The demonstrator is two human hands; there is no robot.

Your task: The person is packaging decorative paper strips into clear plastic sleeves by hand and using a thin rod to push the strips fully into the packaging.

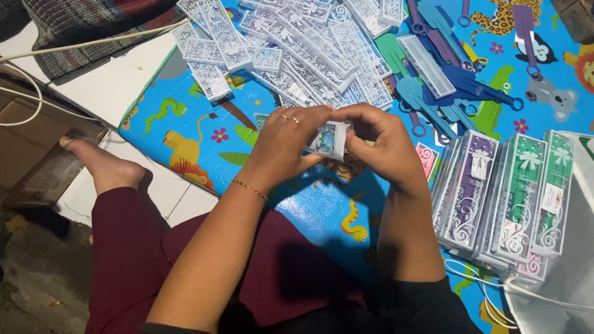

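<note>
Left hand (281,148) closed around small clear box (328,140), fingers (307,117) pinching its left edge above the blue animal-print mat (185,133). Right hand (378,143) gripping the other end, fingers curled shut. Probably light, thin plastic, a little slippery, easy to dent; best held by edges. Filled boxes (501,198) stacked far right.
</note>
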